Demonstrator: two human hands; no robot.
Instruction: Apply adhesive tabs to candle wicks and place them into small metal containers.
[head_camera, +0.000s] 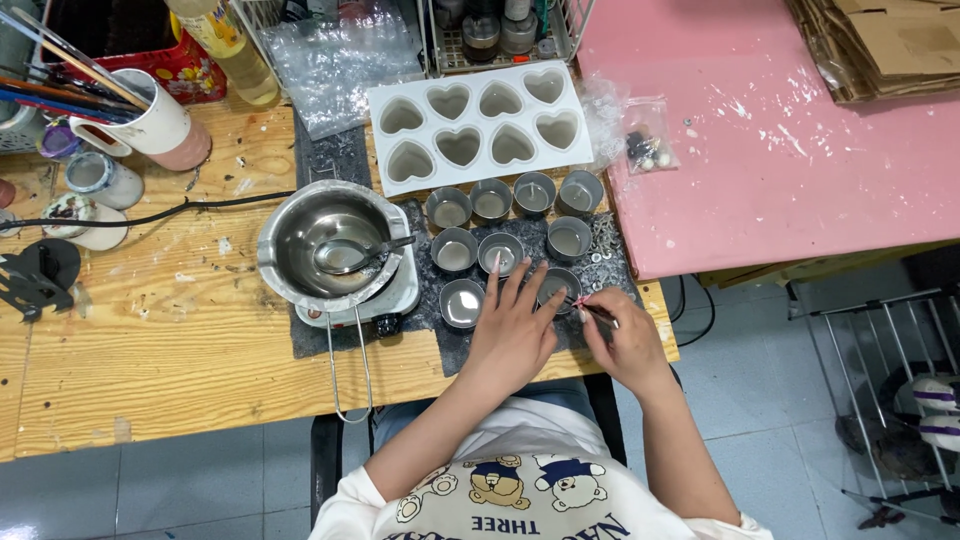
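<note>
A: Left hand?

B: Flat, palm down, fingers spread wide on the dark mat. Grips nothing. Fingertips rest at the rim of a small metal tin in the front row.

A: Right hand?

B: Just beside that tin, on its right. Thumb and forefinger pinched shut on a thin dark tool, tweezers by the look of it; the tip reaches toward the tin's edge. Whether anything sits in the tip, cannot tell: too small.

A: The other tins?

B: Another front-row tin left of the left hand. Two more rows behind it, toward a white heart-shaped mould tray.

A: Left of the mat?

B: Steel melting pot on a small hotplate, spoon lying inside. All on a wooden table; pink board at right.
</note>
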